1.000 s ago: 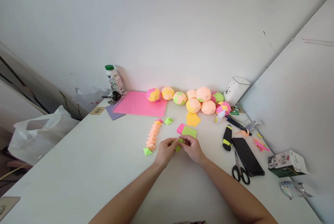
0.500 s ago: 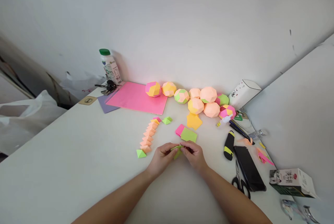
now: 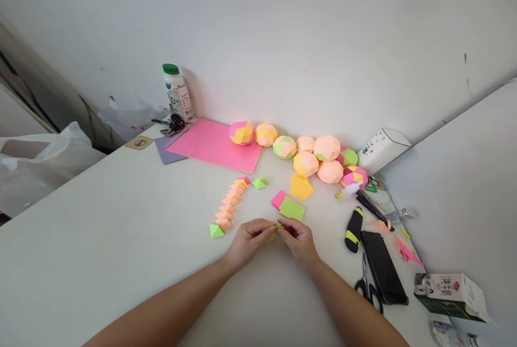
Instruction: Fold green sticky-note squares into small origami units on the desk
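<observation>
Between my two hands is a small piece of green paper (image 3: 273, 237), pinched along its upper edge and partly hidden by my fingers. My left hand (image 3: 250, 240) grips it from the left with thumb and forefinger. From the right, my right hand (image 3: 298, 238) pinches the same paper, fingertips close to the left ones. Just beyond my hands lie a green paper sheet (image 3: 292, 208) and a pink one (image 3: 278, 199) partly under it. A row of folded peach paper pieces (image 3: 228, 205) stands to the left, with a green folded piece (image 3: 216, 230) at its near end.
Faceted paper balls (image 3: 327, 148) sit along the wall, some beside a pink board (image 3: 210, 145). On the right are a cutter (image 3: 354, 230), a black phone (image 3: 384, 267), scissors (image 3: 368, 287) and a milk carton (image 3: 450, 296). A bottle (image 3: 177, 94) stands at the back left.
The view has shifted and tilted slightly. Both hands stay in nearly the same place on the green paper, with fingertips drawn a little closer together.
</observation>
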Tool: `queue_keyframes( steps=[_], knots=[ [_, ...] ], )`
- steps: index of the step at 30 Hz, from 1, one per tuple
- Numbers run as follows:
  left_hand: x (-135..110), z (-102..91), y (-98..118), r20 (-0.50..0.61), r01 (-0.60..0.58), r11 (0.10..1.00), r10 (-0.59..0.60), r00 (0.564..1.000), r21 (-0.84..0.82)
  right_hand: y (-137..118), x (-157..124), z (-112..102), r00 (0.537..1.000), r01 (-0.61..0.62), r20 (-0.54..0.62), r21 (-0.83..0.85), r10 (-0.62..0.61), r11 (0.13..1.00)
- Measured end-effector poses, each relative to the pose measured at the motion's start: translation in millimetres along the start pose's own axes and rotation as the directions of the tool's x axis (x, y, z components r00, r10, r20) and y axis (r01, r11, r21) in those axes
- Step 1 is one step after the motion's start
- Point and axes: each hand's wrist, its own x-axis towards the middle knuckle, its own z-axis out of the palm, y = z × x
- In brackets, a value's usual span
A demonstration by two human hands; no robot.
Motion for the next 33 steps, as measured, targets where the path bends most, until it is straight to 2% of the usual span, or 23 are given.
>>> queue_keyframes(
  steps=[6, 19, 26, 33],
  knots=[
    [-0.5, -0.4, 2.2, 0.022, -0.029, 1.000, 0.029, 0.999, -0.004, -3.6, -0.5, 0.5, 0.999, -0.001, 0.045, 0.053, -0.001, 0.999],
    [-0.6, 0.0, -1.8, 0.027, -0.049, 0.998, 0.050, 0.998, -0.037, -1.8, 0.7, 0.1, 0.998, 0.049, 0.030, 0.111, -0.053, 0.993],
    [-0.3, 0.1, -4.0, 0.031, -0.070, 0.994, 0.073, 0.997, -0.082, -1.9, 1.1, -0.3, 0.999, 0.011, 0.049, 0.140, -0.018, 0.990],
    [-1.0, 1.1, -4.1, -0.004, -0.050, 0.998, 0.050, 0.999, -0.044, 0.3, -0.3, 1.1, 0.999, -0.034, -0.006, 0.170, 0.035, 0.985]
  ],
)
